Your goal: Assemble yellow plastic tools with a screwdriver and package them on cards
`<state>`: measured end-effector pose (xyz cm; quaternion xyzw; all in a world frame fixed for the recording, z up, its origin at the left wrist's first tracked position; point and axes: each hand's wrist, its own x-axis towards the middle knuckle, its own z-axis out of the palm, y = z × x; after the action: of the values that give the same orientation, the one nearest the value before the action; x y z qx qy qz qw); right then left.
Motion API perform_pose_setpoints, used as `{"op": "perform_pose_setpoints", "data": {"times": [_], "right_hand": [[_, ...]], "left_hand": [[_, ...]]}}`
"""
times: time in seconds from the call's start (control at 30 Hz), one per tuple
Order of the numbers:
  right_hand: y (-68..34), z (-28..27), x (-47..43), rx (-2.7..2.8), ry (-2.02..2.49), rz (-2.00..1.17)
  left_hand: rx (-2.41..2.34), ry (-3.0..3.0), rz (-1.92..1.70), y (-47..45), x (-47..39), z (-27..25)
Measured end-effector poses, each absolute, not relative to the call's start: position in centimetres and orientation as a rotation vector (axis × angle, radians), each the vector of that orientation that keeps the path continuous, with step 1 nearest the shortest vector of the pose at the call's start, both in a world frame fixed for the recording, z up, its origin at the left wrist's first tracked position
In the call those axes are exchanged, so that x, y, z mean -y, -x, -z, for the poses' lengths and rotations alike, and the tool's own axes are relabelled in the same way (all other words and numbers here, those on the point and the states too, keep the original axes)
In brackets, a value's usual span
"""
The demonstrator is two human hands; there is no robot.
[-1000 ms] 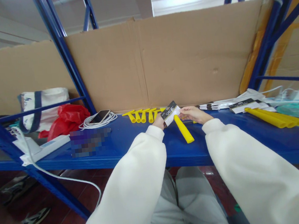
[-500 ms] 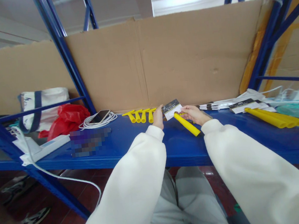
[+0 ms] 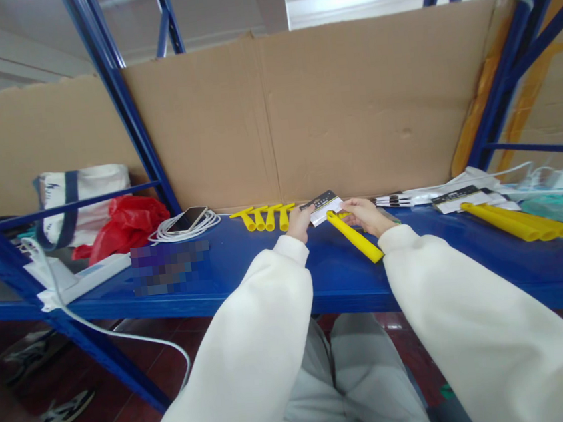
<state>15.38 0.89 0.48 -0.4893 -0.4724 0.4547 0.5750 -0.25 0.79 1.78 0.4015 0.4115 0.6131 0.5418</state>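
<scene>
A black-and-white printed card [image 3: 325, 208] is held tilted above the blue shelf. My left hand [image 3: 299, 224] grips its left edge, fingers closed. At the card's right edge, my right hand [image 3: 364, 216] is closed in a pinch. A yellow tapered tube [image 3: 357, 238] slants down to the right from the card's lower edge, its narrow end against the card and close to my right fingertips. Whether those fingers also grip the tube is hidden. Several yellow T-shaped pieces [image 3: 269, 219] lie left of my left hand.
More yellow tubes [image 3: 516, 220] and another printed card [image 3: 457, 200] lie to the right on the blue shelf [image 3: 248, 275]. A phone [image 3: 189, 219] rests on a coiled white cable at left, near a red bag [image 3: 129, 223]. Cardboard [image 3: 351, 109] stands behind.
The card has tilted flatter and dropped slightly. The yellow tube's wide end has shifted a little right and down. My left hand has moved slightly downward.
</scene>
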Motion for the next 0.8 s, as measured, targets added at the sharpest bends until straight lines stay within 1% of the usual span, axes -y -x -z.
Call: {"op": "perform_pose_setpoints", "data": {"times": [0.17,0.53,0.8], "right_hand": [[-15.45,-0.73,-1.04,1.069,1.088,-1.104],[-15.41,-0.34,-1.19,1.176,1.077,-1.302],[-15.03,-0.48,-1.18,1.047,1.024,-1.168]], "left_hand": [[-0.967,-0.912,-1.435,0.22,-1.00,-1.57],[-1.131,-1.172,-1.280,0.53,-1.02,-1.03],[-1.178,-1.060,-1.428,0.35,-0.74,-1.66]]}}
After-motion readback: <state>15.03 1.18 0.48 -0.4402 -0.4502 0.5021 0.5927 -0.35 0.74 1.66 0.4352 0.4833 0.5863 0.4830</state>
